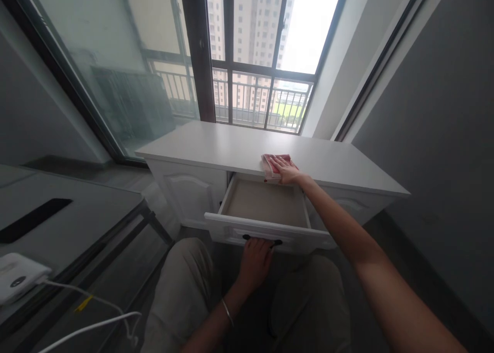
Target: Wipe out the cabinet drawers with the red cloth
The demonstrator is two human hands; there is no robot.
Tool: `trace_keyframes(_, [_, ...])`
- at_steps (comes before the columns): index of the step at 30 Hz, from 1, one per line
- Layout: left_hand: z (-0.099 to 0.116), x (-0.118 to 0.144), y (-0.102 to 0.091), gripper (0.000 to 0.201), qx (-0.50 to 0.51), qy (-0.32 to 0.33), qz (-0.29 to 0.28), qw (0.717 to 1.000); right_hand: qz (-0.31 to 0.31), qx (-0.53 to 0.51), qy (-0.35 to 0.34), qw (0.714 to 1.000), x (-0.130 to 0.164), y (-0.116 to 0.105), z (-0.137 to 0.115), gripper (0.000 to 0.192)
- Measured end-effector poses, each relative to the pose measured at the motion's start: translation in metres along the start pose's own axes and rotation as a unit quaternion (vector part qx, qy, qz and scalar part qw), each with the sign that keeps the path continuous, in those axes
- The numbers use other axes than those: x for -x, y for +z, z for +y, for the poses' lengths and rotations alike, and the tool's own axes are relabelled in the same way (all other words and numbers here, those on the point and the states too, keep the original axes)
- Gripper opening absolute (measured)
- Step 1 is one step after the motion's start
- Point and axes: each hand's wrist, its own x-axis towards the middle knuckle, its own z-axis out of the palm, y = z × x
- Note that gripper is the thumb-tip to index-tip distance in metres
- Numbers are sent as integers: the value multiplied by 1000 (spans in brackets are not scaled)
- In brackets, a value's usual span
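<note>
A low white cabinet stands under the window, and its middle drawer is pulled out and looks empty inside. My left hand grips the dark handle on the drawer front from below. My right hand lies flat, fingers spread, on a folded red-and-pink cloth at the front edge of the cabinet top, just above the drawer. A thin bracelet sits on my left wrist. My knees in beige trousers are below the drawer.
A tall window with a balcony railing is behind the cabinet. A sliding glass door is at left. A grey table at the left holds a white device with white cables. A grey wall closes the right.
</note>
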Motion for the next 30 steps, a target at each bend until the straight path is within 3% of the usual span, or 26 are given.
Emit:
trace_keyframes(6, [-5, -5, -22, 29, 71, 6, -76, 995, 67, 12, -10, 998, 15, 10, -6, 100])
trace_keyframes(11, [-8, -10, -68, 25, 178, -7, -78, 981, 89, -15, -20, 996, 17, 12, -6, 82])
trace_keyframes(14, [-26, -3, -101, 26, 199, -29, -23, 979, 138, -94, -8, 986, 20, 12, -9, 64])
trace_keyframes(16, [-49, 6, -119, 31, 175, -94, 73, 977, 183, -200, 16, 962, 22, 12, -10, 48])
trace_keyframes(19, [-94, 23, -134, 36, 86, -261, 214, 938, 262, -386, 106, 878, 23, 15, -8, 43])
trace_keyframes(21, [-123, 32, -138, 37, 40, -340, 261, 903, 311, -506, 170, 786, 23, 15, -8, 40])
trace_keyframes(24, [-156, 40, -138, 39, 12, -417, 271, 867, 359, -669, 187, 623, 27, 12, -15, 28])
trace_keyframes(27, [-171, 42, -135, 41, -10, -452, 224, 864, 383, -768, 164, 485, 41, 6, -27, 22])
trace_keyframes(28, [-174, 41, -133, 41, -23, -456, 192, 869, 388, -780, 163, 463, 49, 6, -31, 23])
trace_keyframes(29, [-174, 39, -131, 42, -42, -461, 155, 873, 393, -779, 167, 458, 58, 6, -34, 26])
trace_keyframes(30, [-174, 38, -129, 42, -65, -466, 114, 875, 392, -767, 173, 478, 67, 8, -36, 28])
